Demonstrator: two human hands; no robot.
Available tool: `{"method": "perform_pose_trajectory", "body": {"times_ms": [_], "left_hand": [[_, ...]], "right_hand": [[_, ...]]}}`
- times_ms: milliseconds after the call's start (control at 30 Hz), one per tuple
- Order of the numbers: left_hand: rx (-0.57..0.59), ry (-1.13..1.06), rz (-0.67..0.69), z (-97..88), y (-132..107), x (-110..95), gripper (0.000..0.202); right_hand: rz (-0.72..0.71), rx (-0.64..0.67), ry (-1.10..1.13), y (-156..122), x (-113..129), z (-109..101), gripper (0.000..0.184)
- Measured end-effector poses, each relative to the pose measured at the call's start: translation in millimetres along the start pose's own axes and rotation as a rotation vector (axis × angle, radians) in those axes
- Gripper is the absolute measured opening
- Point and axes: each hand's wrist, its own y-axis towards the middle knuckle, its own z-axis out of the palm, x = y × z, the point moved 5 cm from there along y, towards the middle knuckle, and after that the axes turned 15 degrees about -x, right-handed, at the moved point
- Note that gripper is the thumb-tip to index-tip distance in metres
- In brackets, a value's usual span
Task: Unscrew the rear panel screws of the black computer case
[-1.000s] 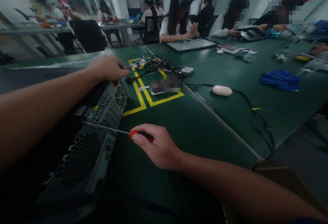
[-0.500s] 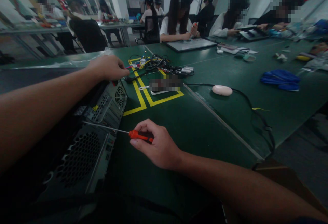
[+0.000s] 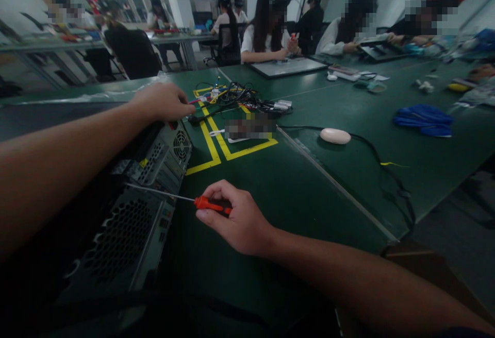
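A desktop computer case (image 3: 154,219) lies at the left, its rear face with vents and ports turned toward the table. My right hand (image 3: 242,219) grips the orange and black handle of a screwdriver (image 3: 207,204). The long thin shaft points left, and its tip meets the rear face near the case's edge, above the honeycomb vent. My left hand (image 3: 164,101) rests over the far end of the case, fingers bent down around its edge. Its fingertips are partly hidden. That forearm crosses above the case.
Beyond the case lies a tangle of cables (image 3: 240,93) inside yellow tape marks (image 3: 212,152). A pale oval object (image 3: 335,136), a black cord (image 3: 381,160) and a blue bundle (image 3: 423,120) lie to the right. Several people work across the green table (image 3: 309,199).
My two hands, the screwdriver and the case hold nearly the same place. In the background, a dark panel in a co-worker's hands has shifted slightly.
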Motion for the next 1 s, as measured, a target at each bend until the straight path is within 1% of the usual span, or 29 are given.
{"method": "perform_pose_trajectory", "body": {"times_ms": [200,433,533,700,900,1000], "left_hand": [[-0.001,0.024,-0.003,-5.2,-4.0,-2.8,0.073],[0.004,0.015,0.009,-1.9,-0.9,-1.0,0.075],[0.006,0.002,0.023,-1.6,-0.7,-1.5,0.076],[0.022,0.01,0.001,-3.9,-2.2,-2.9,0.077],[0.012,-0.01,-0.011,-2.1,-0.9,-0.9,0.078],[0.005,-0.023,0.003,-0.3,1.0,0.3,0.08]], "right_hand": [[-0.005,0.002,-0.011,0.4,1.5,-1.1,0.03],[-0.02,0.006,0.017,0.5,0.9,-0.4,0.029],[-0.016,0.001,0.014,0.6,1.4,-0.8,0.032],[-0.003,0.002,0.005,0.9,0.1,-0.6,0.035],[-0.002,0.009,-0.016,0.0,1.1,-1.7,0.03],[-0.005,0.004,-0.025,0.1,1.3,-2.3,0.027]]}}
